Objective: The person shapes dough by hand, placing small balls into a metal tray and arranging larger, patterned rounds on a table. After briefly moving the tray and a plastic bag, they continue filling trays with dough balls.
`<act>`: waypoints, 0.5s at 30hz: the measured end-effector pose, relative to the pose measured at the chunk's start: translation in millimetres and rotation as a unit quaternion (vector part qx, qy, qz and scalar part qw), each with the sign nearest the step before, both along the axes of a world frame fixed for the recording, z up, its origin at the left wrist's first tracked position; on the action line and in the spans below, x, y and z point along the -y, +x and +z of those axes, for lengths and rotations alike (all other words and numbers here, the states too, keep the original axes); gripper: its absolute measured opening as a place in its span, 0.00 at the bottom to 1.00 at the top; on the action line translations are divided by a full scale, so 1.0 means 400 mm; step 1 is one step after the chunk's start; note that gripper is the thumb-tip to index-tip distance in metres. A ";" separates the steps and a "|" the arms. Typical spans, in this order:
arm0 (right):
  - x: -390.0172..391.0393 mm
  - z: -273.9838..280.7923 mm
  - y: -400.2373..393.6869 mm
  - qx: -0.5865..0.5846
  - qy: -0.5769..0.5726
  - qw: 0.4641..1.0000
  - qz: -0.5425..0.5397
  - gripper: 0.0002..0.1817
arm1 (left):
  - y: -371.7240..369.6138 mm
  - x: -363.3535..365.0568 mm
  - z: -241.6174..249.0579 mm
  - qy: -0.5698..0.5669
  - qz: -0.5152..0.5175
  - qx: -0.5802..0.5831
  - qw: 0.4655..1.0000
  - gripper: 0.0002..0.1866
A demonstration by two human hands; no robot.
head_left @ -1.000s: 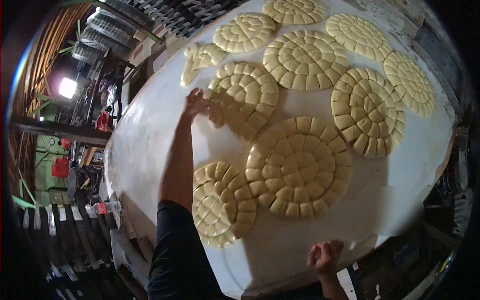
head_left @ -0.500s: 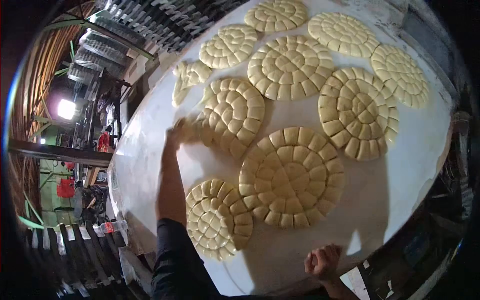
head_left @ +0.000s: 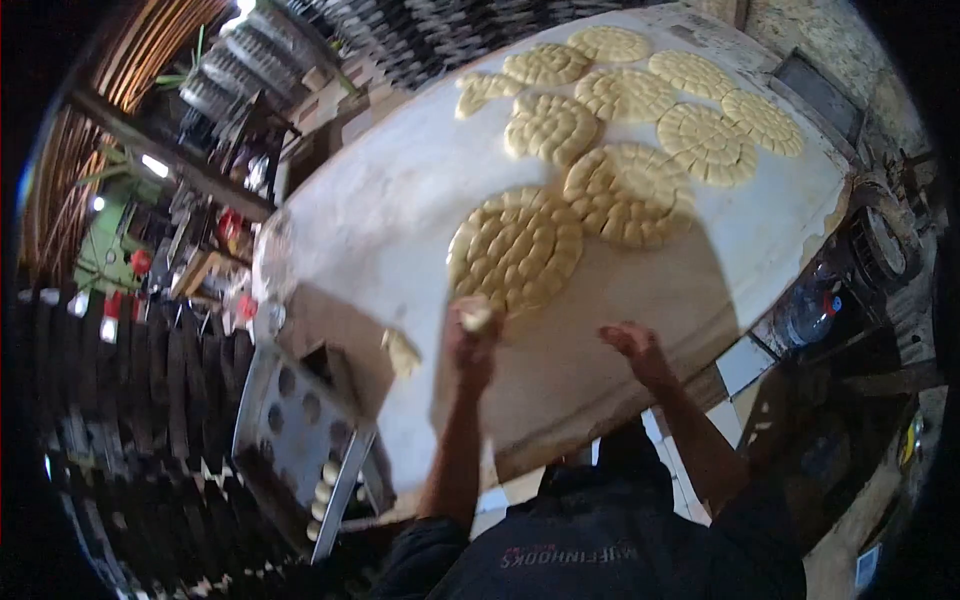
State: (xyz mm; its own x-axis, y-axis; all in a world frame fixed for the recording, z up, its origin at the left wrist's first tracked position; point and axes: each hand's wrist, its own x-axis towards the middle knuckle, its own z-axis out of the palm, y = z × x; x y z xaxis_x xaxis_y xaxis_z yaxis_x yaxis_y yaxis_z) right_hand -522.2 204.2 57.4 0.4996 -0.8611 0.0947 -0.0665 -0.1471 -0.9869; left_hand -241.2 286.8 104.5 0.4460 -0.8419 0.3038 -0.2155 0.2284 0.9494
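Note:
My left hand (head_left: 474, 352) is closed around a pale piece of dough (head_left: 477, 319), at the near edge of a round of dough cut into rings of small segments (head_left: 515, 250). My right hand (head_left: 632, 346) hovers over the table's near side, holding nothing, its fingers stretched to the left. Just beyond it lies another cut dough round (head_left: 630, 195), partly in shadow. A loose scrap of dough (head_left: 401, 354) rests on the table left of my left hand.
Several more cut dough rounds (head_left: 707, 145) cover the far part of the white table (head_left: 360, 215). A metal tray with round hollows (head_left: 292, 408) stands at the left, near some dough balls (head_left: 325, 490). A large clear bottle (head_left: 808, 318) is off the right edge.
The view has swung back, so the dough rounds look smaller and farther off. My left hand has come nearer my body and holds dough; my right hand has uncurled.

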 end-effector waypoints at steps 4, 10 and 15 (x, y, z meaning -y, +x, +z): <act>-0.279 0.150 0.219 0.356 0.216 0.909 0.010 0.24 | -0.167 -0.167 0.048 -0.061 -0.031 -0.104 0.992 0.17; -0.287 0.166 0.178 0.097 0.129 0.986 -0.039 0.22 | -0.043 -0.347 -0.001 0.082 0.067 -0.116 0.988 0.17; -0.154 0.057 0.013 0.104 0.109 0.964 -0.218 0.22 | 0.045 -0.461 -0.180 0.071 0.249 -0.170 0.951 0.19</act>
